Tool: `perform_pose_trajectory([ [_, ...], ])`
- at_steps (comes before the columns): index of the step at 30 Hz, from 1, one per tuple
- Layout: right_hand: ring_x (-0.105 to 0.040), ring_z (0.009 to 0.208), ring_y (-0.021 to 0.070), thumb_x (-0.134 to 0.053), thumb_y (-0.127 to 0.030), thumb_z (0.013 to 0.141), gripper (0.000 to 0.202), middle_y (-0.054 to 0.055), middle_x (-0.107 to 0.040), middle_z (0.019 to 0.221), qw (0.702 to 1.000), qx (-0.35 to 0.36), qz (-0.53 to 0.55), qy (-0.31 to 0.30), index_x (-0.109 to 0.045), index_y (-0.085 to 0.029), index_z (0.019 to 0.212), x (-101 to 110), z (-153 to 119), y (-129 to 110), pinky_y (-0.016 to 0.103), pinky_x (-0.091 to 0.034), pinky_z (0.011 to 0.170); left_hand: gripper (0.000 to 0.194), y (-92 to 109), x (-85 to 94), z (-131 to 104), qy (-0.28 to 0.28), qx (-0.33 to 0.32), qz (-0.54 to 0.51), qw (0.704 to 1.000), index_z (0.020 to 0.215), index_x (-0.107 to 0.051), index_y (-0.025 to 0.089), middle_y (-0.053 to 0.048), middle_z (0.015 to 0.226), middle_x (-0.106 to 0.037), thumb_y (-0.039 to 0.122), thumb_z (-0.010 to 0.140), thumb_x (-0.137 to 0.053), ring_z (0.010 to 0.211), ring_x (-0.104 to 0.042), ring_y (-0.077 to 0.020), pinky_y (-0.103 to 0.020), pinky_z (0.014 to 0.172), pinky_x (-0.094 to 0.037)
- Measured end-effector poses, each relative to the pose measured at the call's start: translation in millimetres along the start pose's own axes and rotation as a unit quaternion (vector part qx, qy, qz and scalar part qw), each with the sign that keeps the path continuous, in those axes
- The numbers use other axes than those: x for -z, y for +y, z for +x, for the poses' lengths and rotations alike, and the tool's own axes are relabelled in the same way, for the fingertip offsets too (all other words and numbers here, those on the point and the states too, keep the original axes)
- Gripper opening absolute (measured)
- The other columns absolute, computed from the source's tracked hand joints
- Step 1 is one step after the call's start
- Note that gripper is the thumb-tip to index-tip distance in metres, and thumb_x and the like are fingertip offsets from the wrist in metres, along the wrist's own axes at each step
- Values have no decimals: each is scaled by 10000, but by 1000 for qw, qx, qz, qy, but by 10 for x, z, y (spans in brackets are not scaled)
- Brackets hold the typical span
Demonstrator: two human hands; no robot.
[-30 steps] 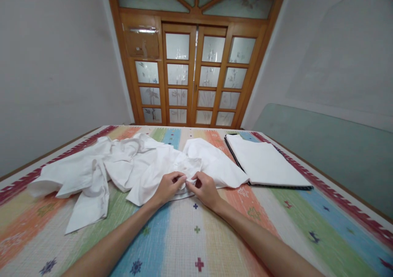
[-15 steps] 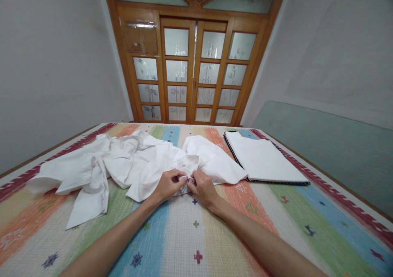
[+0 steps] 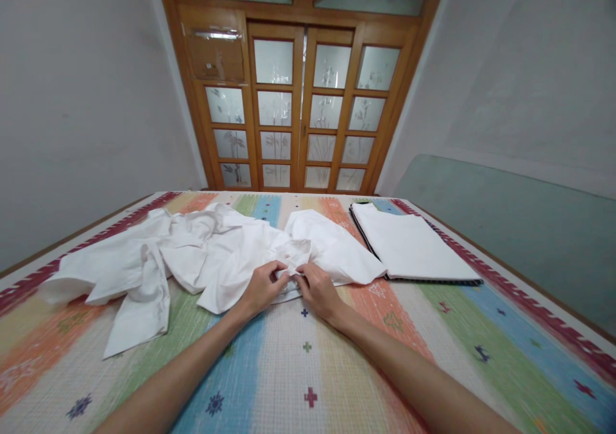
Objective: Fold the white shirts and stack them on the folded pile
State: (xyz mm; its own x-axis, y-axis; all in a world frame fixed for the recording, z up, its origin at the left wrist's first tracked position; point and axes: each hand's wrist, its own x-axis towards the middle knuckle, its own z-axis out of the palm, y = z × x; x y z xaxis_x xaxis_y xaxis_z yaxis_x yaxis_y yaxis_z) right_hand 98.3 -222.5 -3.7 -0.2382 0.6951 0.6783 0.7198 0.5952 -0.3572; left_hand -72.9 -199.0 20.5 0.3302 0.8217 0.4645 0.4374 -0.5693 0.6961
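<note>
A white garment (image 3: 231, 254) lies crumpled across the middle and left of the patterned tablecloth (image 3: 283, 382). At its near edge, my left hand (image 3: 264, 285) pinches the fabric between thumb and fingers. Close on the right, my right hand (image 3: 316, 287) also grips a bit of the same cloth, its fingers curled. A small gap with bunched white fabric separates the two hands. The fingertips partly hide the small part being held. One flap of the garment hangs toward the near left.
A folded stack (image 3: 418, 244), white on top with dark edges beneath, lies at the right. Beyond the table stands a wooden door (image 3: 301, 106) with glass panes. A pale green panel (image 3: 510, 228) runs along the right wall.
The fingertips have shifted slightly on the cloth, and a little more space shows between my two hands. The garment and the folded stack lie as before.
</note>
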Motion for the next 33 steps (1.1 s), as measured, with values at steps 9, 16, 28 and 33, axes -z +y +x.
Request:
perform_pose_trajectory([
  [9, -564, 735, 199, -424, -205, 937, 142, 65, -593, 781, 999, 7, -35, -2, -537, -171, 858, 2, 13, -41, 304, -453, 676, 146, -31, -12, -18, 26, -73, 27, 997, 822, -677, 156, -11, 659, -645, 259, 801, -576, 566, -548, -109, -216, 556, -449],
  [16, -536, 689, 180, -392, -181, 929, 157, 44, -561, 741, 998, 22, -55, -1, -497, -188, 812, -21, 13, -20, 283, -429, 641, 92, -58, -35, -38, 38, -142, 53, 988, 792, -648, 156, -18, 681, -629, 207, 807, -573, 602, -557, -113, -222, 568, -456],
  [28, -494, 660, 166, -324, -167, 940, 224, 19, -516, 703, 998, 15, -68, 9, -430, -209, 747, -18, 14, -15, 276, -386, 624, 165, 36, -40, -67, 70, -327, 243, 911, 784, -594, 165, -23, 654, -576, 172, 898, -476, 640, -548, -142, -254, 577, -456],
  [33, -490, 621, 163, -306, -176, 947, 265, 14, -510, 665, 997, 3, -72, 28, -426, -215, 714, -9, 21, -36, 277, -371, 596, 138, 63, -43, -49, 81, -343, 253, 901, 826, -590, 164, -34, 695, -606, 144, 891, -470, 693, -584, -148, -260, 630, -493],
])
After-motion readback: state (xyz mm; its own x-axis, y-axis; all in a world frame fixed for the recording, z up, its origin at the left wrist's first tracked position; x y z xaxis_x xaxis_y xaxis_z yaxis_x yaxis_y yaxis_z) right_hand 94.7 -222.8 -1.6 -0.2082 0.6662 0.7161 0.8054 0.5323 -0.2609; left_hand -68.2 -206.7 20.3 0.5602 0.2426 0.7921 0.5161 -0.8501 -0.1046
